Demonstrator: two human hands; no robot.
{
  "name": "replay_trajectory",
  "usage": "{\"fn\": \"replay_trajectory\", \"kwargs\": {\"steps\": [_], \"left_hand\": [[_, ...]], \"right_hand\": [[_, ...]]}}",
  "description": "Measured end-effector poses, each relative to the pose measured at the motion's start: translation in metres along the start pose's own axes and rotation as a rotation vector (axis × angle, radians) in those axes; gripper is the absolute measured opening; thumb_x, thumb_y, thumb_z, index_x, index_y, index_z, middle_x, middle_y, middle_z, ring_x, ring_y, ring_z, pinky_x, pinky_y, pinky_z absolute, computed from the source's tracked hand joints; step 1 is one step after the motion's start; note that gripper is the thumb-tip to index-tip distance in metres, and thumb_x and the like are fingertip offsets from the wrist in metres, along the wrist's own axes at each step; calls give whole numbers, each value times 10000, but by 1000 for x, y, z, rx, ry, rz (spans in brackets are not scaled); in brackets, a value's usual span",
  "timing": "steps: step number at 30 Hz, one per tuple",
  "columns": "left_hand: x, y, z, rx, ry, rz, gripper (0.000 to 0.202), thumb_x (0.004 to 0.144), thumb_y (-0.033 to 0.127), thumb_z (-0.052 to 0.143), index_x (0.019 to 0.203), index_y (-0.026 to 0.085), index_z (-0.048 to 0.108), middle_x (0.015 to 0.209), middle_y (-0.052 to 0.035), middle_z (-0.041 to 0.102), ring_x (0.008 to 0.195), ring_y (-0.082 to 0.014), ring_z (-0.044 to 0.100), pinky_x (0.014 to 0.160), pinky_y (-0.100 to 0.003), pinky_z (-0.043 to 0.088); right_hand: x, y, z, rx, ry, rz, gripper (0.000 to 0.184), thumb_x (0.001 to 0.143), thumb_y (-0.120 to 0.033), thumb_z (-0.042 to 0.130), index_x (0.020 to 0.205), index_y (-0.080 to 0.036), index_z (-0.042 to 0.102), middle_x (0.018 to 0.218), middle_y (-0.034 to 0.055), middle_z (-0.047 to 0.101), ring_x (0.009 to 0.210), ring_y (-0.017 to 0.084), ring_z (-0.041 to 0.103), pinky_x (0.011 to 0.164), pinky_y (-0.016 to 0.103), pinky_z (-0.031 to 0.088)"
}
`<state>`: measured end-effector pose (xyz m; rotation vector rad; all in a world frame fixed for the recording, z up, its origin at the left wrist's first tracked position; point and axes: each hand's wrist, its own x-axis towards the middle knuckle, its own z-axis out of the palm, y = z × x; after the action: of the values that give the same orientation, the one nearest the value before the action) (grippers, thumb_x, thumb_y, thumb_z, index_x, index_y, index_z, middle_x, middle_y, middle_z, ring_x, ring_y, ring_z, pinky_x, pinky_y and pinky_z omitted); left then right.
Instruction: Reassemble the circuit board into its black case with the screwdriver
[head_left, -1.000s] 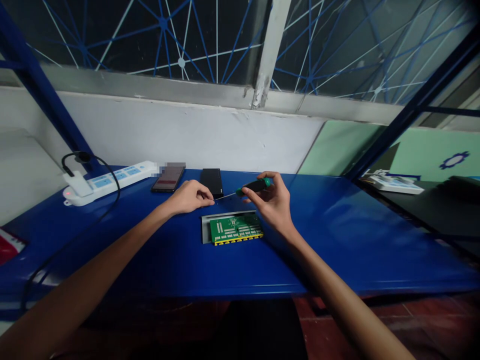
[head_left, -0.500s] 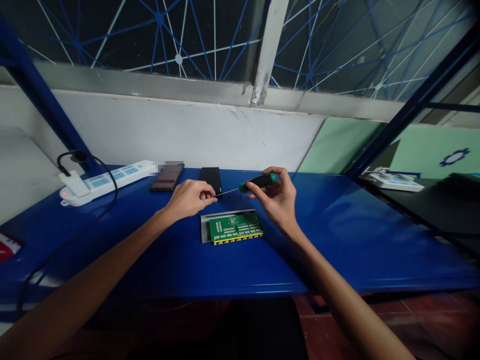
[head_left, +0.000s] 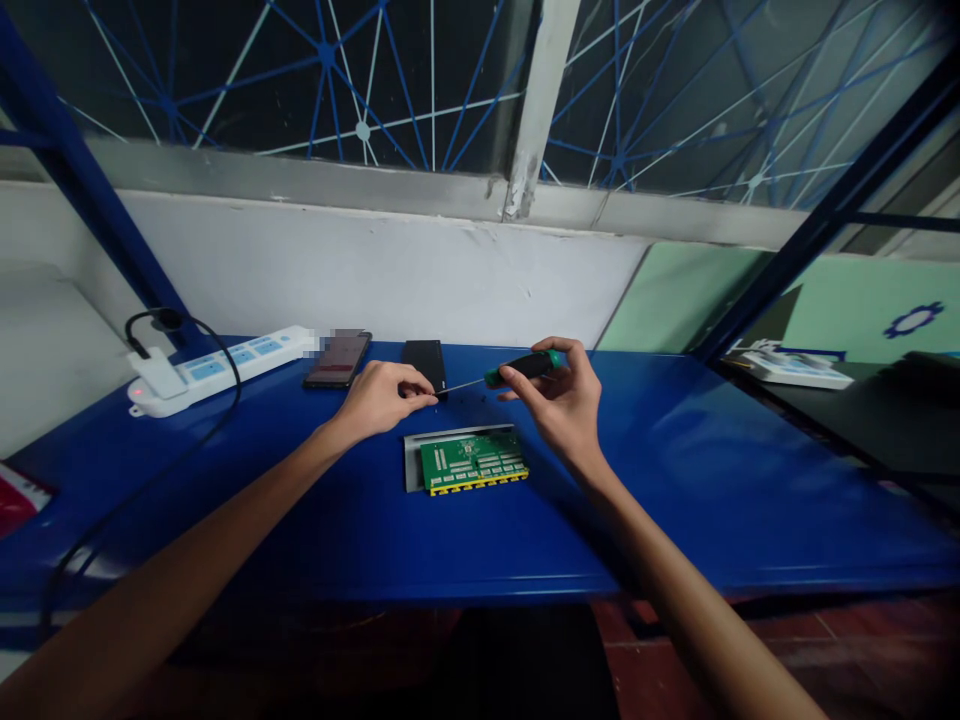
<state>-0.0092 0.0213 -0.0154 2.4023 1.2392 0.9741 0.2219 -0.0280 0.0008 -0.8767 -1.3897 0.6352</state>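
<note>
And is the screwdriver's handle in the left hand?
No, the right hand holds the screwdriver by its handle, while the left hand is at its tip.

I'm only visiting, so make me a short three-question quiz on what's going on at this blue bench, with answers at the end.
1. Which hand grips the screwdriver handle? A) left B) right
2. True or false: the edging along the near side of the green circuit board is red.
3. Fill in: as pictured, the phone lies to the ____ of the white power strip.

Key: 1. B, the right hand; 2. False, it is yellow; 3. right.
</note>
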Motion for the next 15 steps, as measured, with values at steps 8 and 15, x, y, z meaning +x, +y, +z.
{"fn": "replay_trajectory", "kwargs": {"steps": [8, 15], "left_hand": [[-2, 2, 1, 50, 14, 13, 161, 775, 345, 670, 756, 202, 744, 767, -19, 715, 658, -142, 619, 576, -246, 409], [-3, 8, 3, 30, 33, 25, 216, 788, 385, 653, 754, 192, 744, 773, -29, 713, 647, -136, 603, 565, -247, 410]], "right_hand": [[0, 2, 0, -14, 0, 1, 425, 730, -339, 741, 1000, -246, 426, 754, -12, 654, 643, 196, 703, 591, 351, 634], [1, 0, 0, -3, 8, -5, 417, 741, -340, 730, 1008, -249, 424, 728, -20, 643, 615, 191, 696, 579, 356, 631]]}}
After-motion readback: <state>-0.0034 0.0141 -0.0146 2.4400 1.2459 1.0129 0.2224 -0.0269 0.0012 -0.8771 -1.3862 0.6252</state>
